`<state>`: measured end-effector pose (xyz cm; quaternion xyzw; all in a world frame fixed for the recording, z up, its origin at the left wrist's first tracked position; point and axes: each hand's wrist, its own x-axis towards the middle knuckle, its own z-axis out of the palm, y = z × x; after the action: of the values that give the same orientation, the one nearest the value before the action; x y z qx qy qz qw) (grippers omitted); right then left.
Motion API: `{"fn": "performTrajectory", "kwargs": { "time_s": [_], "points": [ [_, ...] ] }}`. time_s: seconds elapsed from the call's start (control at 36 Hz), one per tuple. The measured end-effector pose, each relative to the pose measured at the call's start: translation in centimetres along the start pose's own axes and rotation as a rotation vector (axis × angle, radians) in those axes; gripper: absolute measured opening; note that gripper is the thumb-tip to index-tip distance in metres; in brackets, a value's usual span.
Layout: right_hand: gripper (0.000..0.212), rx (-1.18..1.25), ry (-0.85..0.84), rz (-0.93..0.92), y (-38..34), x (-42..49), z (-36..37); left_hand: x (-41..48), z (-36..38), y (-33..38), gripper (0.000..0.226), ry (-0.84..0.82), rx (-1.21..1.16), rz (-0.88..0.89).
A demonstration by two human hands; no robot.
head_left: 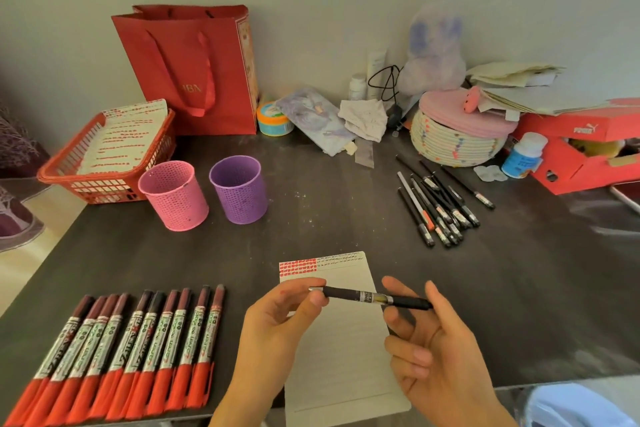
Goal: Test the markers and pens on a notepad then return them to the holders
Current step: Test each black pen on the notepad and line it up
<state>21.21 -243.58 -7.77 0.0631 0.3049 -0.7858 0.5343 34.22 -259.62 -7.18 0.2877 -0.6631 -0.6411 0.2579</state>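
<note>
Black pen held level above the notepad, one hand at each end.

Left hand (277,319) pinches the black pen (372,297) at its silver end, right hand (429,347) loosely cradles the other, over the notepad (341,357); red markers (117,354) lie left, pink holder (175,194) and purple holder (239,188) stand behind.

1. We have one view, from a wide-angle camera worn on the head
2. It looks forward and down over the dark table (346,211), out to the wall behind
3. It sits close: both hands fill the lower edge, and the frame's edges bend
</note>
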Motion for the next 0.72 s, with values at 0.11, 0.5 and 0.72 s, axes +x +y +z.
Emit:
{"fn": "performTrajectory", "kwargs": {
  "time_s": [0.11, 0.5, 0.72],
  "points": [
    [0.045, 0.001, 0.029, -0.058, 0.0, -0.3, 0.4, -0.2, 0.7, -0.7, 0.024, 0.004, 0.112, 0.004],
    [0.031, -0.476, 0.233, -0.366, -0.5, -4.1, -5.2, -0.7, 0.1, -2.7, 0.064, -0.165, 1.234, 0.179],
    [0.032, -0.370, 0.338, -0.420, -0.7, -8.9, -8.8, 0.1, 3.4, 0.1, 0.068, -0.166, 1.377, 0.239]
  ]
}}
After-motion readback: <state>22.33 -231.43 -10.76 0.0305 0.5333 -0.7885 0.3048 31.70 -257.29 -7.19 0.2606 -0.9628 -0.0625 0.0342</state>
